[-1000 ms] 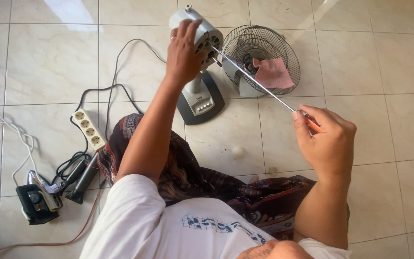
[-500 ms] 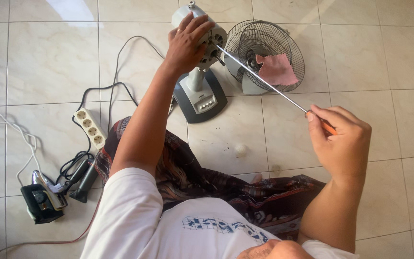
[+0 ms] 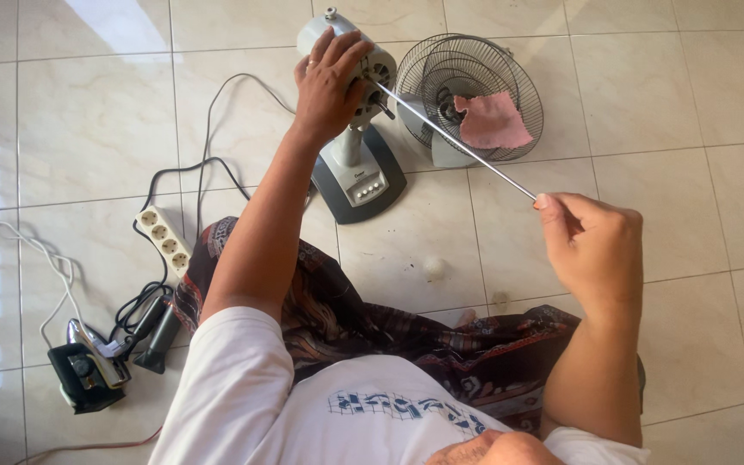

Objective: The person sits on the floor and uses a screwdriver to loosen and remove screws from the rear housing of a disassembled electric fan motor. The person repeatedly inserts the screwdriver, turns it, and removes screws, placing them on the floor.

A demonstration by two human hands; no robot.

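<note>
A grey desk fan with its grille taken off stands on the tiled floor, its motor head [image 3: 372,53] above a dark-rimmed base [image 3: 360,176]. My left hand [image 3: 327,82] grips the motor head from the left. My right hand [image 3: 592,245] is closed round the handle of a long thin screwdriver [image 3: 458,142], whose tip rests against the front of the motor head by the shaft. The handle is hidden inside my fist.
A wire fan grille [image 3: 467,99] lies behind the fan with a pink cloth [image 3: 492,120] on it. At the left are a white power strip [image 3: 165,239], black cables [image 3: 204,164] and a small black device [image 3: 88,379]. My patterned-cloth lap [image 3: 372,336] fills the foreground.
The view has shifted slightly. My right hand has lost the visible orange handle into its fist; the screwdriver stays against the motor head and my left hand keeps its grip.
</note>
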